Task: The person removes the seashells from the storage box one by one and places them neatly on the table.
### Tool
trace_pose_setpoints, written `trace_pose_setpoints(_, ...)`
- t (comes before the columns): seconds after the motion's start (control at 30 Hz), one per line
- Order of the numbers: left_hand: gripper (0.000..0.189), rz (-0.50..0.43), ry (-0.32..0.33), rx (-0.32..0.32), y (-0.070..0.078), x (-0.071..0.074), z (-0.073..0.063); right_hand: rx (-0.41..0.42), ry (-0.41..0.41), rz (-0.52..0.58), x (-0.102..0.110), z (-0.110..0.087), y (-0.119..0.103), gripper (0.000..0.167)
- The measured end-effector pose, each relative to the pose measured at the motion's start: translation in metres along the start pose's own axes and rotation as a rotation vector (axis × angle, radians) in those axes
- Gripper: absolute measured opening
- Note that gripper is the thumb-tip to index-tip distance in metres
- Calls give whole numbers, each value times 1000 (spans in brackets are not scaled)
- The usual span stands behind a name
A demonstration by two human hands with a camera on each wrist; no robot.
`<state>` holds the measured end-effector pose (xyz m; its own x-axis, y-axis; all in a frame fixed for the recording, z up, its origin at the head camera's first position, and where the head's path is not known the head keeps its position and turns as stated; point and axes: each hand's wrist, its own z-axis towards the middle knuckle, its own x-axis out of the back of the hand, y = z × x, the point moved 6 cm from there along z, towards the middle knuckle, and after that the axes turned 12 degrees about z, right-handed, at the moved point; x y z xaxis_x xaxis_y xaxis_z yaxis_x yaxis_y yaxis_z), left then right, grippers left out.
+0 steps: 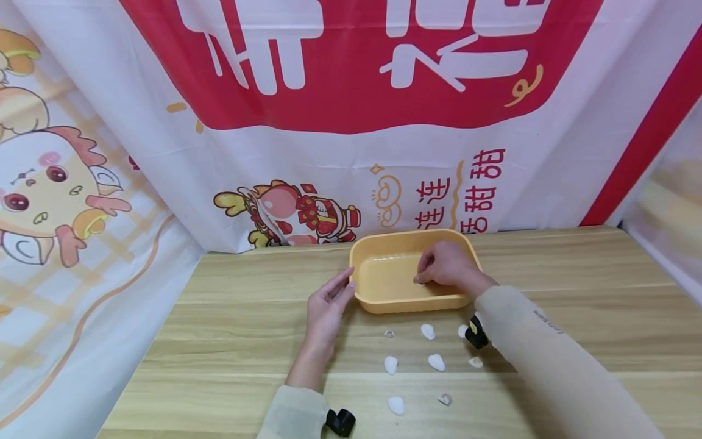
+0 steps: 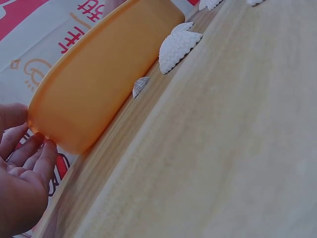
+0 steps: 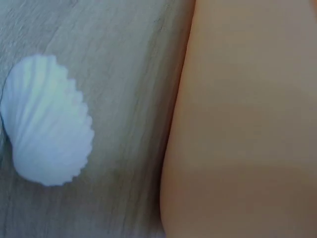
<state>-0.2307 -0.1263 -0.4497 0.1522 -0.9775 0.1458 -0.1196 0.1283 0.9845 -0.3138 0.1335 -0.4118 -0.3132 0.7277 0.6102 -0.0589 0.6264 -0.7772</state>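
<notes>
Left hand (image 1: 327, 306), fingers straight, touches yellow tray (image 1: 384, 299) at its left end; right hand (image 1: 446, 266) curled inside tray, contents unclear; white shells (image 1: 436, 362) lie near tray's front.

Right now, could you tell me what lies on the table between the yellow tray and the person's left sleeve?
In the head view, white shells lie scattered on the wooden table between the yellow tray and the left sleeve; nothing else shows there.
</notes>
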Motion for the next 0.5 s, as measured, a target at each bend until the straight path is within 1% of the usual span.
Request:
trace_pose_setpoints(0.1,36,2,-1,3,-1,0,0,-8,-20,-21,-2,-1,-1,14)
trace_pose_setpoints(0.33,37,0,-4,12,-2,1,1,-59,-42,41,-5,-2,1,13)
trace_pose_setpoints(0.47,37,6,-8,12,-2,0,1,-79,-52,53,-4,-3,1,15)
trace_pose_setpoints(0.5,37,7,-8,11,-2,0,1,-72,-55,48,-4,-3,1,14)
